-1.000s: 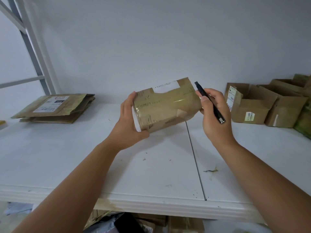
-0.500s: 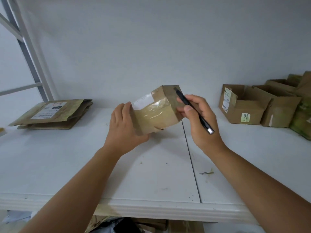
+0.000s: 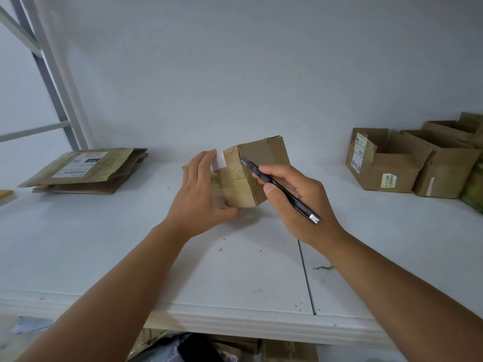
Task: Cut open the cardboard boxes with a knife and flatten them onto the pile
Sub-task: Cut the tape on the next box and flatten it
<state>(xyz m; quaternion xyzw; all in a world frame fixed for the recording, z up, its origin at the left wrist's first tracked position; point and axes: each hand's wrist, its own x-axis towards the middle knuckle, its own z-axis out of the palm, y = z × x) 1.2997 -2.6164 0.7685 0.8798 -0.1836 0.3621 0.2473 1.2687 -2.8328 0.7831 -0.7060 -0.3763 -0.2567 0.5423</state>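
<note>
Both hands busy: left hand [image 3: 201,194] grips taped brown box [image 3: 251,176], right hand [image 3: 295,205] grips knife [image 3: 282,190].

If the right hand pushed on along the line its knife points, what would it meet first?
Most likely the taped cardboard box held by the left hand. The right hand aims the knife tip up-left at the box's taped face; tip looks at or nearly touching it.
</note>
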